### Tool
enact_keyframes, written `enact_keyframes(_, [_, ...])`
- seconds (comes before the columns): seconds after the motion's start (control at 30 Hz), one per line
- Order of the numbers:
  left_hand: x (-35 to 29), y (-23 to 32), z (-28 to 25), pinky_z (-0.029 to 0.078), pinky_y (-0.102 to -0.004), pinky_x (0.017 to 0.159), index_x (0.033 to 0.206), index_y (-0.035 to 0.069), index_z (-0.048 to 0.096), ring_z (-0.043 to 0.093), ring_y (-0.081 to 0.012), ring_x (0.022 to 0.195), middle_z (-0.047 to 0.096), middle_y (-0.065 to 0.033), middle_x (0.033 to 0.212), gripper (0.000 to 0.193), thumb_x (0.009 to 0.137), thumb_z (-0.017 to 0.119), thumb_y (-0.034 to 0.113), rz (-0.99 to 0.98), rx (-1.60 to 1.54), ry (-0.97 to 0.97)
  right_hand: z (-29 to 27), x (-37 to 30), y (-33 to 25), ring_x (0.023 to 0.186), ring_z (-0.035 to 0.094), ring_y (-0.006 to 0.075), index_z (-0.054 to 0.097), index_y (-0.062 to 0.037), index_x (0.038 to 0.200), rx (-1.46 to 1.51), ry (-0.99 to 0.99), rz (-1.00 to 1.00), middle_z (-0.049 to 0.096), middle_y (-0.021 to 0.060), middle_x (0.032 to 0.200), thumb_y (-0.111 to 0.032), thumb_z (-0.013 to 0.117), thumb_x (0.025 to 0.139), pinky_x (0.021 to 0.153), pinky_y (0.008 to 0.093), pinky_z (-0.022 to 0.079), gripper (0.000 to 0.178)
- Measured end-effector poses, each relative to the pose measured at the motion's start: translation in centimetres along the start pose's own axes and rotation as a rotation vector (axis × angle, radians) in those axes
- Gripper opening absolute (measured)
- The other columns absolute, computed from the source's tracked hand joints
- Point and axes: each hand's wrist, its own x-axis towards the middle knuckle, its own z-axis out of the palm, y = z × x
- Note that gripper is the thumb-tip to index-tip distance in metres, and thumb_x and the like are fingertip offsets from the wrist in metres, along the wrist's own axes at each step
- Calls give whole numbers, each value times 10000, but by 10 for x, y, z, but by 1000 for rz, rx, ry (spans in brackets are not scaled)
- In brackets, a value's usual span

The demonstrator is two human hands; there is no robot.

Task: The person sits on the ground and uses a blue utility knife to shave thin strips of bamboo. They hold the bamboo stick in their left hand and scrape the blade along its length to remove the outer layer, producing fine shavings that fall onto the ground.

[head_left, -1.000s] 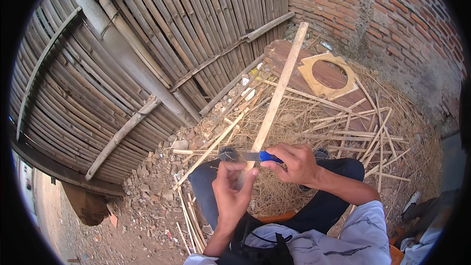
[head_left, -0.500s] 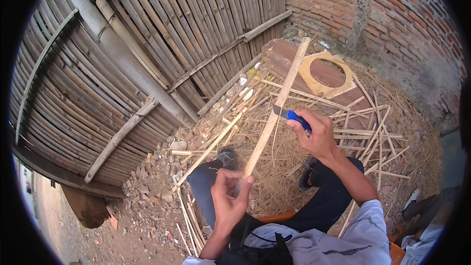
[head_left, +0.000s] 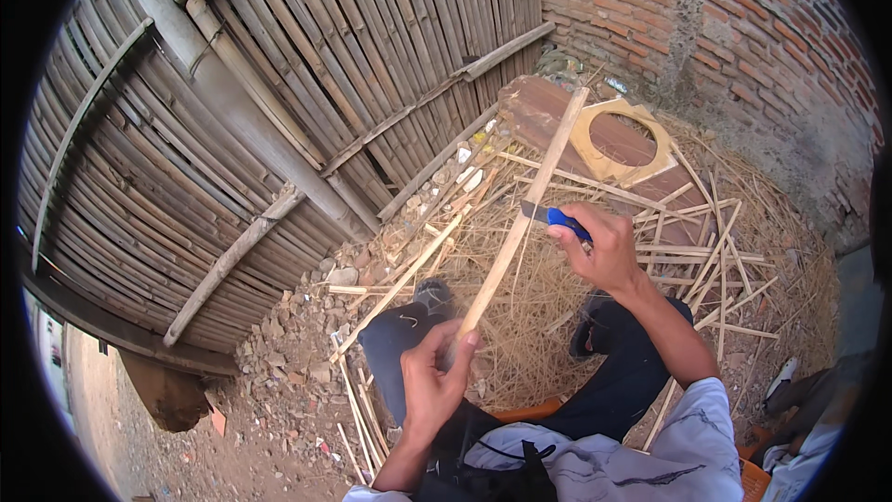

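My left hand (head_left: 435,381) pinches the near end of a long, flat bamboo strip (head_left: 502,270), which slants up and away from me. Closed around a blue-handled utility knife (head_left: 565,221), my right hand (head_left: 604,246) is at the strip's middle. The dark blade lies against the strip, and its contact edge is too small to make out. The strip's far end reaches over a brown board on the ground.
Loose bamboo strips (head_left: 715,260) lie crisscrossed on the right over straw shavings (head_left: 520,353). A yellowish panel with a round hole (head_left: 583,144) rests on the brown board (head_left: 534,107). A bamboo fence (head_left: 372,56) stands left, a brick wall (head_left: 623,19) behind. Another person's leg (head_left: 799,400) shows at right.
The strip's far end has dipped slightly. The knife stays near the strip's middle, and both hands keep their hold with almost no movement.
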Motion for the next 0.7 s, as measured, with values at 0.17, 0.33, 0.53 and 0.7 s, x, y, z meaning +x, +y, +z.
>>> enact_keyframes(0.17, [-15, -3, -16, 552, -240, 788, 1213, -73, 719, 738, -97, 908, 808, -87, 935, 225, 1086, 705, 112, -79, 71, -82, -32, 33, 54, 603, 628, 217, 771, -11, 1117, -101, 157, 254, 722, 130, 789, -343, 720, 1068, 587, 353, 475, 340])
enact_keyframes(0.33, [-8, -18, -28, 536, -237, 760, 1211, -68, 723, 723, -92, 871, 801, -80, 915, 222, 1100, 683, 120, -34, 19, -81, -44, 40, 86, 626, 586, 177, 778, -14, 1187, -131, 290, 338, 703, 114, 758, -362, 689, 1086, 612, 352, 455, 374])
enact_keyframes(0.53, [10, -10, -26, 362, -225, 506, 1239, -61, 727, 440, -12, 562, 788, -91, 907, 356, 1168, 565, 247, -121, -47, -105, -17, 17, 25, 613, 606, 165, 748, 7, 1088, 21, 63, 226, 697, 97, 760, -345, 716, 1076, 592, 328, 479, 353])
enact_keyframes(0.7, [25, -3, -9, 331, -211, 496, 1272, -28, 736, 416, -1, 555, 780, -41, 880, 333, 1163, 575, 242, -187, -240, -146, 23, -21, -30, 685, 762, 255, 744, -37, 1061, 132, -92, -70, 777, 116, 906, -316, 798, 1005, 574, 367, 582, 289])
